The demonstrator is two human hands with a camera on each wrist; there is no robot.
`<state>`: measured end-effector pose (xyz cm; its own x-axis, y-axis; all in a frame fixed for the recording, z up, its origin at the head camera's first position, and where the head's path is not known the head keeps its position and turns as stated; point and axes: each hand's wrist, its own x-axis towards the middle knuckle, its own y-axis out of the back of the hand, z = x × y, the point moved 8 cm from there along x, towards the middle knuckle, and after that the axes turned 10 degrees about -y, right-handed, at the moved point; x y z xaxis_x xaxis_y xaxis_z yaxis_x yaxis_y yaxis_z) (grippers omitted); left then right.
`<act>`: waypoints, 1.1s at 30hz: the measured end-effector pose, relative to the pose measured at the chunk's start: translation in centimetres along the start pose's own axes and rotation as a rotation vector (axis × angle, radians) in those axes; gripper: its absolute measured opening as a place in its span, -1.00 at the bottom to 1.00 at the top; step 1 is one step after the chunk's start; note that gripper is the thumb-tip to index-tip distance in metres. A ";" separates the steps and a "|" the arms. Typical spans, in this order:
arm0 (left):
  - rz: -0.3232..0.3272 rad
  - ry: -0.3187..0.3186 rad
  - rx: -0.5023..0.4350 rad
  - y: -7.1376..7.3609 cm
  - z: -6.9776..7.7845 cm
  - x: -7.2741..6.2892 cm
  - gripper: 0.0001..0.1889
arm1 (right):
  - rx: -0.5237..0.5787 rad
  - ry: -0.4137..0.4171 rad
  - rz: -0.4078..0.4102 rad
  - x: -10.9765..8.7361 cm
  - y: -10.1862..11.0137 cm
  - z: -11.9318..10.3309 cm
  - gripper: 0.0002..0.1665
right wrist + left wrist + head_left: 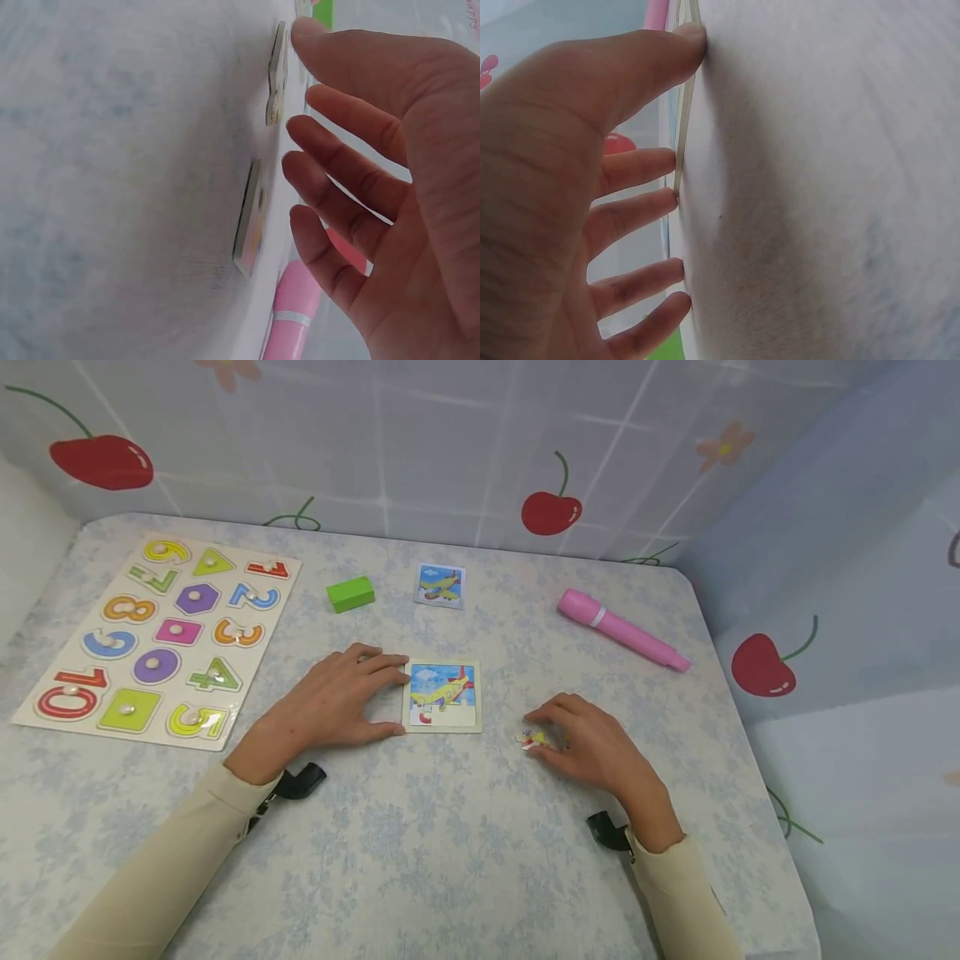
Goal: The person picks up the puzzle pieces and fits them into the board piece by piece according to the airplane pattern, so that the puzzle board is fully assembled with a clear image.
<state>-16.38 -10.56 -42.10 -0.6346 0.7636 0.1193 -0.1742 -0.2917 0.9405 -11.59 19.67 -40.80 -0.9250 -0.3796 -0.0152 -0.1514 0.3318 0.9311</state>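
Note:
A small square picture puzzle (480, 697) with a yellow airplane lies in front of me, a pale patch along its lower part. My left hand (335, 703) rests at its left side, fingertips and thumb touching the edge; the left wrist view shows these fingers spread along the puzzle's thin edge (683, 124). To the right, my right hand (592, 739) hovers over loose puzzle pieces (532, 741), partly covering them. In the right wrist view two pieces lie on the cloth: one piece (277, 75) by the thumb tip, another piece (249, 221) below. Nothing sits between those loosely bent fingers.
A picture card (440, 587) with the same airplane lies behind the puzzle, beside a green block (350, 594). A pink pen-shaped thing (624, 631) lies at the back right. On the left is a number-and-shape peg board (161, 643). Patterned curtains stand behind the table.

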 end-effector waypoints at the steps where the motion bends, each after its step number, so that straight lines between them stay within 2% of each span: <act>1: 0.001 -0.001 0.000 0.0 0.0 0.0 -0.23 | 0.000 -0.003 -0.003 -0.1 0.0 0.1 -0.51; 18: 0.025 -0.024 0.008 0.4 0.1 -0.1 -0.24 | -0.005 0.017 -0.015 -0.2 -0.3 -0.4 -0.61; 27: 0.017 -0.020 0.003 0.2 0.2 -0.1 -0.24 | -0.019 0.096 0.022 0.7 0.0 -1.7 -0.65; 33: 0.021 -0.024 0.001 0.1 0.2 -0.1 -0.24 | -0.036 0.114 -0.009 2.0 0.1 -2.7 -0.65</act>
<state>-16.20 -10.52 -41.90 -0.6197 0.7710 0.1467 -0.1601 -0.3072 0.9381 -12.49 16.58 -39.74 -0.8778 -0.4787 0.0162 -0.1449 0.2977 0.9436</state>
